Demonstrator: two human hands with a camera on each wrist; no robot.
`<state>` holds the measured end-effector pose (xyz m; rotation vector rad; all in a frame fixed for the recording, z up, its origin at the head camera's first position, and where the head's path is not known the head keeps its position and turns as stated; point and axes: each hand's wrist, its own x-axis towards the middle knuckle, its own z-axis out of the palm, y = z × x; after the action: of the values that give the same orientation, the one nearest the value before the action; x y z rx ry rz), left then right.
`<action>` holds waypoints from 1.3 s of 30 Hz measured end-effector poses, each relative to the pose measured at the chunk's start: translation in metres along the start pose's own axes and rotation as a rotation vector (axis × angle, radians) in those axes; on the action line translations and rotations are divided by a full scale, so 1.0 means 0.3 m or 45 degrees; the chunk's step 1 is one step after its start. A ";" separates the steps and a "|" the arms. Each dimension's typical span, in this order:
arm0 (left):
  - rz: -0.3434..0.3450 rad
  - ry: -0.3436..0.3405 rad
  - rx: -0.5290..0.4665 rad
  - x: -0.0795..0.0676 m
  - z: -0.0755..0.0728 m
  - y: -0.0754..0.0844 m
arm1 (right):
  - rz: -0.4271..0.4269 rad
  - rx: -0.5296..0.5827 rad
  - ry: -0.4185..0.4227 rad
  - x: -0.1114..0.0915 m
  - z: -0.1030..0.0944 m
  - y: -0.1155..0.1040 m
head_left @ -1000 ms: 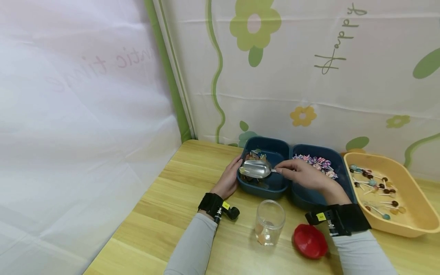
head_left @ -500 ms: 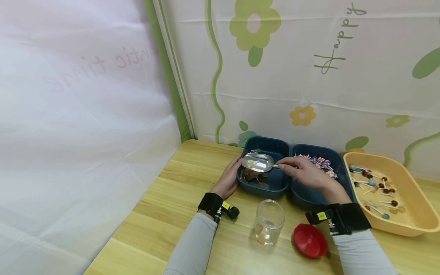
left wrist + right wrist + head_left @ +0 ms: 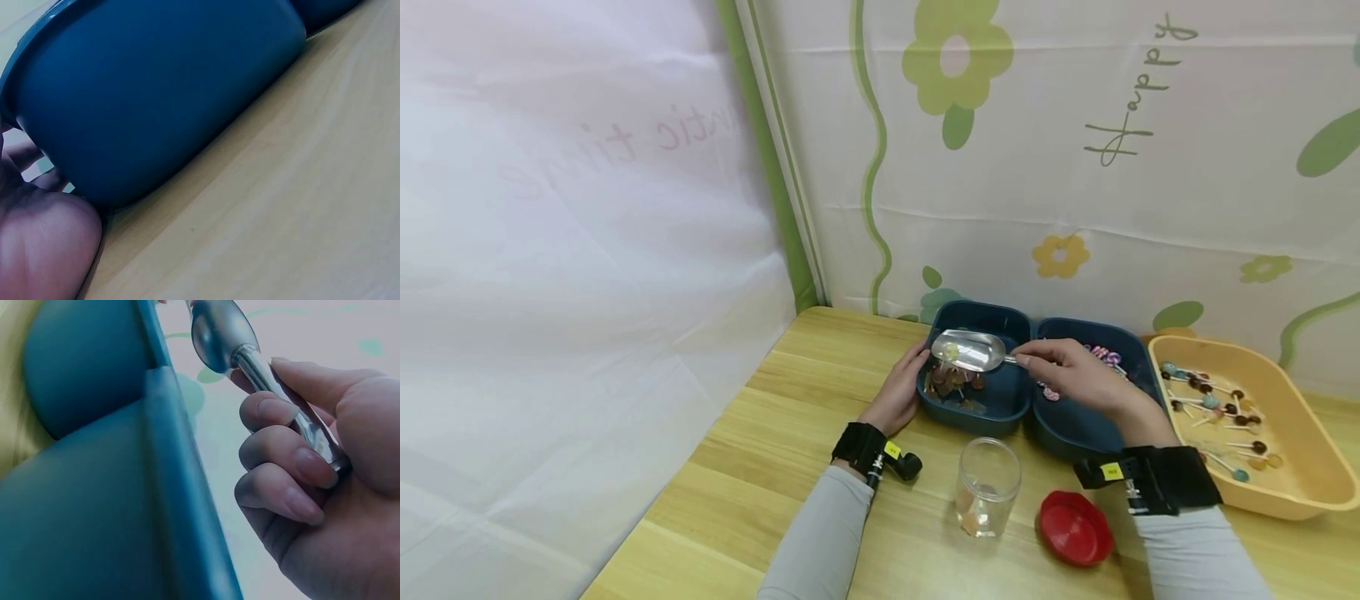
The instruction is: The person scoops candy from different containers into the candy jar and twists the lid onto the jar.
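Note:
My right hand (image 3: 1078, 375) grips the handle of a metal scoop (image 3: 977, 353), fingers curled round it in the right wrist view. The scoop is above the left blue bin (image 3: 1011, 414), with a small pale-yellow piece in its bowl. Brown and clear-looking sweets (image 3: 951, 383) lie in that bin's left part, partly hidden under the scoop. Along the bin's left outer side rests my left hand (image 3: 895, 394), its fingers against the wall. In front stands a clear lidless jar (image 3: 988, 487) with something orange-brown near its bottom. A red lid (image 3: 1075, 528) lies to its right.
A second blue bin (image 3: 1075, 437) with purple, pink and white sweets adjoins the first, partly under my right hand. Further right, a yellow tray (image 3: 1300, 467) holds several lollipops. A printed curtain (image 3: 985, 208) hangs behind the wooden table (image 3: 760, 450).
The scoop has risen slightly and shifted right, uncovering more sweets below, and its bowl has turned to face upward. My left hand stays against the bin.

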<state>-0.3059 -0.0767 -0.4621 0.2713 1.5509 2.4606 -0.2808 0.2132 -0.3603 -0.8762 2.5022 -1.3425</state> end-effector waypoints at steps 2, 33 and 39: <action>0.005 -0.001 -0.003 -0.002 0.000 -0.001 | -0.002 -0.009 0.005 -0.011 -0.015 -0.009; -0.008 -0.015 -0.007 -0.008 0.004 0.001 | -0.108 -0.162 0.072 -0.340 -0.285 -0.166; -0.011 -0.029 -0.008 -0.007 0.002 0.004 | -0.131 -0.244 0.092 -0.392 -0.303 -0.177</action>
<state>-0.3038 -0.0771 -0.4609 0.2898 1.5316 2.4475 -0.2002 0.3219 -0.2792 -1.0255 2.7109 -1.1971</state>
